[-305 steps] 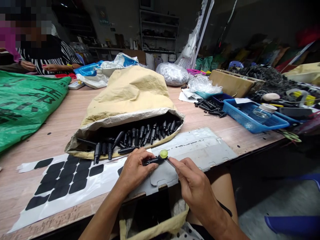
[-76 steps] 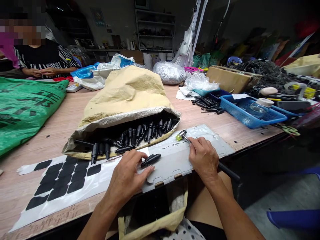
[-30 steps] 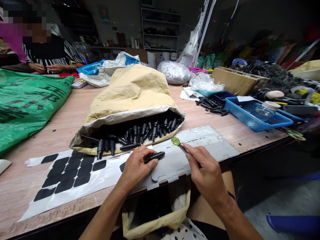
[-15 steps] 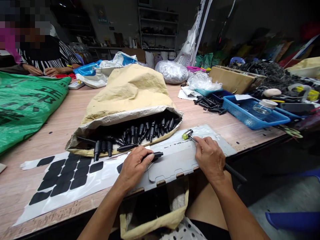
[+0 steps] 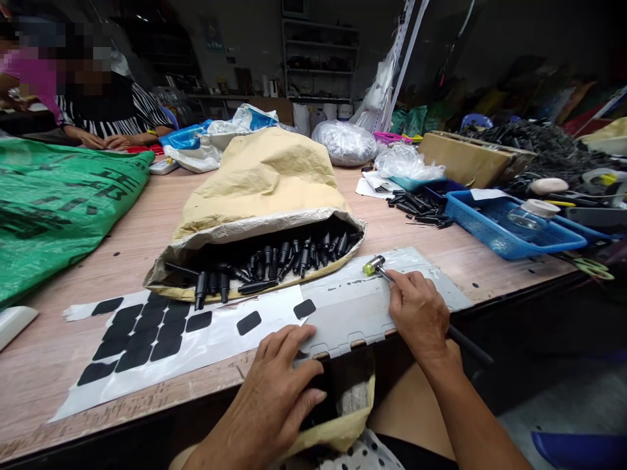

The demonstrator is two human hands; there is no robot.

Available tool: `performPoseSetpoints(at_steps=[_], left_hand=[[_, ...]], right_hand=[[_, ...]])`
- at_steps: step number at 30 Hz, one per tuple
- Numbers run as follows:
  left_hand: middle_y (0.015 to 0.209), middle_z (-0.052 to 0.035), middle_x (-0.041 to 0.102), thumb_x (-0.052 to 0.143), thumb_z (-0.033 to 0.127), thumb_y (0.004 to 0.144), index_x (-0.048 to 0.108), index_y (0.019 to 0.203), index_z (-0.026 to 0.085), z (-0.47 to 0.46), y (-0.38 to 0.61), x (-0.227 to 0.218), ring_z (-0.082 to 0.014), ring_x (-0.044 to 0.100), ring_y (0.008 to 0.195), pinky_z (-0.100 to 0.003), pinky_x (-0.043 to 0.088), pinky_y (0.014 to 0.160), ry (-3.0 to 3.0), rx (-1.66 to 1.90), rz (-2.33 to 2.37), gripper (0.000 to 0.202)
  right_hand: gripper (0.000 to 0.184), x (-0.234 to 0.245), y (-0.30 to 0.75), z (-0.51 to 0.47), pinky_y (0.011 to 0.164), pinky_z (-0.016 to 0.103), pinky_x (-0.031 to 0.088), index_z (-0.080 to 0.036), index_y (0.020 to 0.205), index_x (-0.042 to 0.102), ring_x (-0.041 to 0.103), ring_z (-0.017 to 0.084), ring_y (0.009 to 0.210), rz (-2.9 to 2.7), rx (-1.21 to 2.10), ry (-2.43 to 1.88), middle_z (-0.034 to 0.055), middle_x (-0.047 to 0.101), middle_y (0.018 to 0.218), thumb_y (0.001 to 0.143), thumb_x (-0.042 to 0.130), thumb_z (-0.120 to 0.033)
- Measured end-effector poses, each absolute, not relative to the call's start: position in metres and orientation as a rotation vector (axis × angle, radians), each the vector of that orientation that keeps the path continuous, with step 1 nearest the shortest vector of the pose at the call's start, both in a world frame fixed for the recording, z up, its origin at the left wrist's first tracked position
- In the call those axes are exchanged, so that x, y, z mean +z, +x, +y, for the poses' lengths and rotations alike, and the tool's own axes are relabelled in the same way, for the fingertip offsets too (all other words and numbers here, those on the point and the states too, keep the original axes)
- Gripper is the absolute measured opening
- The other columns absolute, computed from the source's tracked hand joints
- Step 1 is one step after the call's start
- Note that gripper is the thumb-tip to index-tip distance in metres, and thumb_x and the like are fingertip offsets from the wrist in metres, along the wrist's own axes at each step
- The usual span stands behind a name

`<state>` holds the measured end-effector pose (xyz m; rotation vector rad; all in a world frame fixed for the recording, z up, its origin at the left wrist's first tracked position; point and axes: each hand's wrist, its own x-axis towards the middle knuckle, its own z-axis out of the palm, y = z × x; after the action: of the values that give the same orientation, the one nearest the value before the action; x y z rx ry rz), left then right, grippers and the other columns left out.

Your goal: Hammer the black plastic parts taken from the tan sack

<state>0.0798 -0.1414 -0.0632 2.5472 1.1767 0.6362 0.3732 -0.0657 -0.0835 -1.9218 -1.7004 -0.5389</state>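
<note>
My right hand point(image 5: 420, 316) is closed round the shaft of a small hammer point(image 5: 375, 265), whose metal head has a yellow-green face. The head lies just over a grey board point(image 5: 353, 307) at the table's front edge. My left hand point(image 5: 281, 385) is open and empty, fingers apart, above the mouth of a bag point(image 5: 360, 418) at my lap. Left of the board lies a white sheet point(image 5: 206, 356) with black rounded-square stickers point(image 5: 134, 356). Behind it, a yellow woven sack point(image 5: 259, 176) opens toward me, full of black pen-like parts point(image 5: 274, 258).
A green sack point(image 5: 63, 209) lies at the left. To the right are a blue basket point(image 5: 514, 228), loose black parts point(image 5: 418, 205) and a cardboard box point(image 5: 470, 156). A co-worker point(image 5: 117, 111) in a striped top sits across the table, far left.
My left hand has let go of the black pen-like part and moved down toward my lap, opening. That part is out of sight. My right hand keeps the hammer; the view has shifted slightly.
</note>
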Motion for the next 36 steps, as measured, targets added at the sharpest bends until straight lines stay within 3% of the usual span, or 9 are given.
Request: performPoseSetpoints(at_steps=[4, 7, 11, 16, 22, 27, 31, 36], left_hand=[[0.123, -0.0084, 0.066, 0.050, 0.026, 0.101, 0.065, 0.117, 0.025, -0.100, 0.061, -0.050, -0.0269, 0.055, 0.119, -0.045, 0.047, 0.101, 2.451, 0.862, 1.372, 0.022], [0.114, -0.0110, 0.067, 0.052, 0.030, 0.098, 0.065, 0.121, 0.019, -0.061, 0.038, -0.045, -0.0315, 0.056, 0.108, -0.049, 0.046, 0.099, 2.421, 0.895, 1.825, 0.029], [0.106, -0.0099, 0.066, 0.061, 0.033, 0.089, 0.072, 0.105, 0.021, -0.039, 0.021, -0.047, -0.0332, 0.054, 0.101, -0.048, 0.046, 0.094, 2.367, 0.670, 2.099, 0.022], [0.094, -0.0054, 0.067, 0.053, 0.035, 0.095, 0.065, 0.088, 0.024, -0.053, 0.038, -0.042, -0.0282, 0.055, 0.094, -0.043, 0.044, 0.089, 2.410, 0.759, 1.963, 0.018], [0.103, -0.0045, 0.064, 0.054, 0.033, 0.095, 0.062, 0.102, 0.025, -0.053, 0.045, -0.050, -0.0259, 0.060, 0.100, -0.038, 0.046, 0.086, 2.258, 0.725, 1.857, 0.014], [0.106, -0.0086, 0.065, 0.054, 0.039, 0.095, 0.059, 0.113, 0.022, -0.063, 0.033, -0.060, -0.0310, 0.058, 0.100, -0.044, 0.044, 0.091, 2.402, 0.688, 2.000, 0.026], [0.095, -0.0092, 0.066, 0.053, 0.041, 0.096, 0.064, 0.102, 0.020, -0.073, 0.028, -0.058, -0.0323, 0.057, 0.093, -0.046, 0.043, 0.087, 2.466, 0.652, 2.009, 0.023], [0.098, -0.0060, 0.067, 0.057, 0.039, 0.098, 0.064, 0.101, 0.022, -0.072, 0.062, -0.045, -0.0276, 0.057, 0.095, -0.040, 0.044, 0.085, 2.433, 0.780, 1.695, 0.019]], right_hand=[[0.028, -0.082, 0.373, -0.066, 0.072, 0.031, 0.034, -0.028, 0.118, 0.072, 0.053, 0.019, 0.084, -1.698, -0.536, -1.922, 0.0027, 0.066, 0.094, 0.095, 0.059, -0.018], [0.028, -0.082, 0.373, -0.067, 0.072, 0.031, 0.033, -0.027, 0.118, 0.072, 0.053, 0.019, 0.084, -1.702, -0.522, -1.916, 0.0033, 0.066, 0.094, 0.095, 0.058, -0.018], [0.028, -0.083, 0.373, -0.066, 0.073, 0.031, 0.033, -0.027, 0.119, 0.072, 0.053, 0.019, 0.085, -1.705, -0.509, -1.917, 0.0035, 0.065, 0.094, 0.095, 0.058, -0.019], [0.028, -0.084, 0.373, -0.065, 0.073, 0.031, 0.032, -0.027, 0.118, 0.072, 0.052, 0.020, 0.085, -1.695, -0.501, -1.928, 0.0037, 0.065, 0.094, 0.094, 0.058, -0.019], [0.030, -0.082, 0.372, -0.066, 0.073, 0.032, 0.032, -0.026, 0.118, 0.071, 0.051, 0.020, 0.085, -1.700, -0.485, -1.920, 0.0051, 0.064, 0.093, 0.094, 0.055, -0.019], [0.030, -0.080, 0.371, -0.066, 0.074, 0.032, 0.032, -0.027, 0.118, 0.071, 0.051, 0.020, 0.086, -1.695, -0.477, -1.928, 0.0051, 0.064, 0.093, 0.095, 0.055, -0.019], [0.029, -0.079, 0.370, -0.066, 0.074, 0.032, 0.032, -0.027, 0.118, 0.072, 0.051, 0.021, 0.086, -1.691, -0.478, -1.947, 0.0049, 0.065, 0.094, 0.095, 0.054, -0.019], [0.029, -0.080, 0.370, -0.066, 0.073, 0.032, 0.031, -0.026, 0.117, 0.071, 0.050, 0.020, 0.085, -1.690, -0.493, -1.944, 0.0048, 0.065, 0.094, 0.094, 0.055, -0.019]])
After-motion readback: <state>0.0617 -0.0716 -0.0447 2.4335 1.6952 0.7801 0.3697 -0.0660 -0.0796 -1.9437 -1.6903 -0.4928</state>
